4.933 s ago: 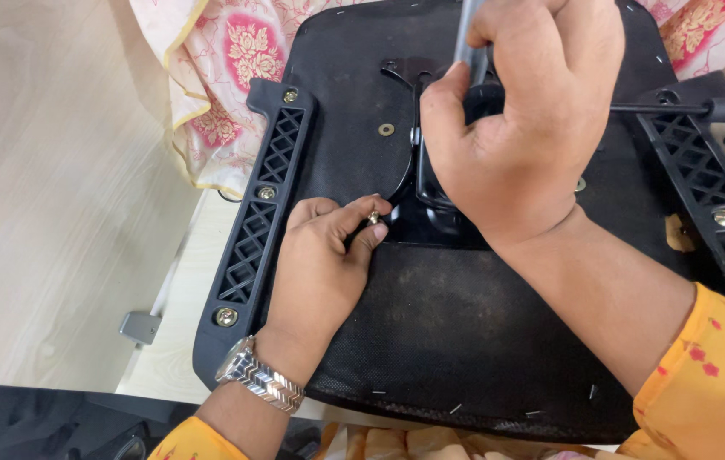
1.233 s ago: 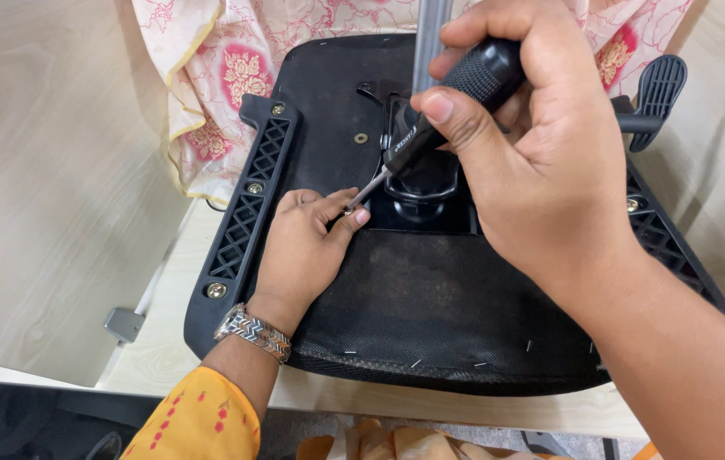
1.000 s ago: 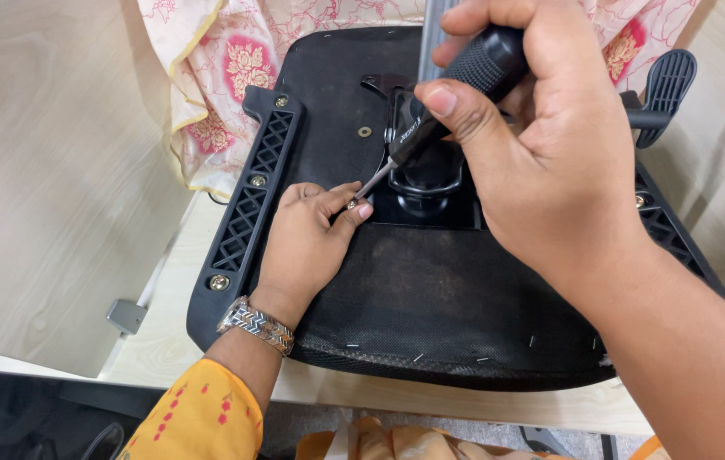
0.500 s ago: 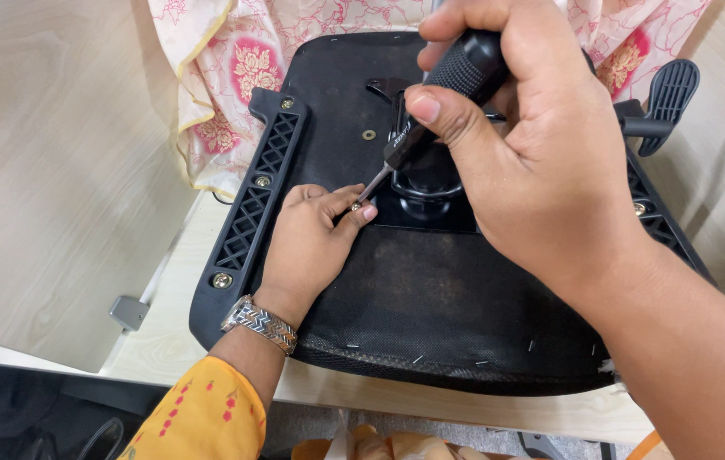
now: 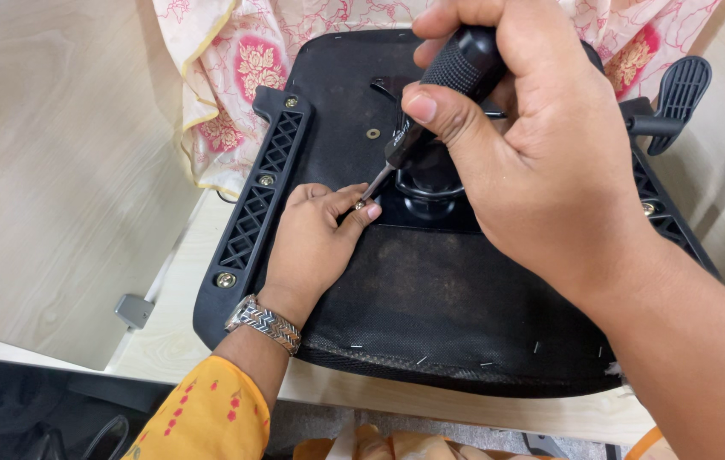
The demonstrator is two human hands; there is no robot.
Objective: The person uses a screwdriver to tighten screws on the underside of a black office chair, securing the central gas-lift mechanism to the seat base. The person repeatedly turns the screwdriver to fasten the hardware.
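A black office-chair seat (image 5: 430,298) lies upside down on a light wooden table. My right hand (image 5: 541,162) grips the black ribbed handle of a screwdriver (image 5: 430,102), whose metal tip slants down to the left onto a small screw (image 5: 360,204). My left hand (image 5: 315,243) rests flat on the seat's underside and pinches that screw between thumb and fingertips. A metal watch sits on my left wrist. The round black mechanism hub (image 5: 426,183) lies just right of the screw, partly hidden by my right hand.
A black lattice armrest bracket (image 5: 251,217) with bolts runs along the seat's left side, another bracket and a lever (image 5: 673,94) on the right. Pink floral cloth (image 5: 226,77) lies behind the seat. A grey metal bracket (image 5: 134,309) sits at the table's edge.
My right hand brought the screwdriver down from the seat's centre, and its tip now meets the screw held by my left hand. The view has shifted slightly.
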